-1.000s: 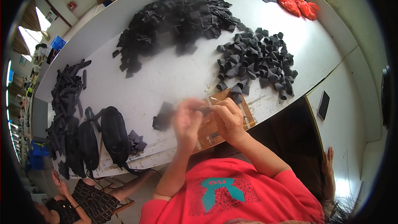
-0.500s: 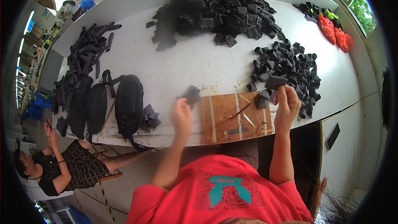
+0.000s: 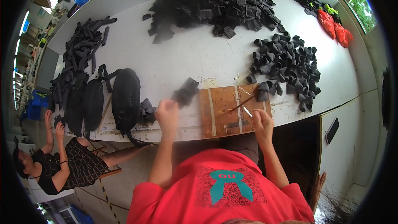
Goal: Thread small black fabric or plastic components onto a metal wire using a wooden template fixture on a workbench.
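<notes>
I am watching the left hand (image 3: 166, 114) pinching a small stack of flat black fabric pieces (image 3: 185, 92) at its near end, holding it just above the white worktable (image 3: 195, 58), left of the brown wooden board (image 3: 232, 110). The right hand (image 3: 263, 122) is hovering at the board's near right corner; its fingers are looking loosely curled and I cannot tell whether they are holding anything. A thin wooden stick (image 3: 240, 103) is lying across the board, and one curled black fabric piece (image 3: 262, 92) is sitting on its far right corner.

As for progress (a judgement only), little seems finished: the big heap of flat black pieces (image 3: 215, 4) at the far side and the pile of curled black pieces (image 3: 286, 64) to the right are both looking large, while only this one small stack is gathered. At the left, black backpacks (image 3: 124, 97) and a bundle of black straps (image 3: 81, 54) are lying, with another person (image 3: 58, 157) sitting near that end.
</notes>
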The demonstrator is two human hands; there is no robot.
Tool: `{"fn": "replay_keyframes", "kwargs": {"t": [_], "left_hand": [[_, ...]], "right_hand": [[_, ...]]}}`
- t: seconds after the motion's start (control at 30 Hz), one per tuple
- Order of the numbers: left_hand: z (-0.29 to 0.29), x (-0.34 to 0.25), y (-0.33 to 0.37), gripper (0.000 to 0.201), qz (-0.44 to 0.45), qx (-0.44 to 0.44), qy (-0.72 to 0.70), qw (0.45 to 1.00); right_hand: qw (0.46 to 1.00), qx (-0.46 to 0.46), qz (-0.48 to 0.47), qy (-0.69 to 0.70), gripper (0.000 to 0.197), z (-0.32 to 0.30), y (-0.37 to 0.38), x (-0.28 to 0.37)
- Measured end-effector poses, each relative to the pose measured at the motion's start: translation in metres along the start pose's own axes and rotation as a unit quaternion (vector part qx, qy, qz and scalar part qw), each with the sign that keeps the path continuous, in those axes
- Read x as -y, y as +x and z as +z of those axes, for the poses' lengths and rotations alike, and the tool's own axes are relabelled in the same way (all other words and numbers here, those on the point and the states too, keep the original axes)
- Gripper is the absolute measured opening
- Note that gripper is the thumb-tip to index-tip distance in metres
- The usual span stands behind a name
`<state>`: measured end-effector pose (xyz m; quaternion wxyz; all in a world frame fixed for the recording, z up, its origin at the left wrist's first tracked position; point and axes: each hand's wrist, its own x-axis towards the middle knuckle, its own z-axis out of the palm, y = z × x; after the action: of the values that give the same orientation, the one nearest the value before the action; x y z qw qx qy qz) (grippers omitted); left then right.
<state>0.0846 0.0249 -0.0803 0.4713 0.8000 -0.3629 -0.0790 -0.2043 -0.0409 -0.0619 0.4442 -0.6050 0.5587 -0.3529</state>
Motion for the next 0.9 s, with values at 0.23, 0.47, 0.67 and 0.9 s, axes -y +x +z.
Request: {"fn": "replay_keyframes", "kwargs": {"t": [0.23, 0.47, 0.67, 0.9], "left_hand": [[-0.005, -0.091, -0.051, 0.027, -0.231, 0.350, -0.432, 0.798], [0.000, -0.108, -0.057, 0.027, -0.299, 0.406, -0.534, 0.678], [0.004, -0.105, -0.062, 0.012, -0.265, 0.411, -0.475, 0.732], [0.006, -0.112, -0.066, 0.008, -0.211, 0.358, -0.423, 0.805]], "right_hand": [[0.913, 0.242, 0.083, 0.319, 0.023, 0.040, -0.022, 0.077], [0.820, 0.203, 0.232, 0.482, 0.010, 0.022, -0.013, 0.072], [0.818, 0.212, 0.228, 0.484, 0.009, 0.022, -0.015, 0.065], [0.979, 0.112, 0.039, 0.164, 0.014, 0.028, -0.016, 0.060]]}}
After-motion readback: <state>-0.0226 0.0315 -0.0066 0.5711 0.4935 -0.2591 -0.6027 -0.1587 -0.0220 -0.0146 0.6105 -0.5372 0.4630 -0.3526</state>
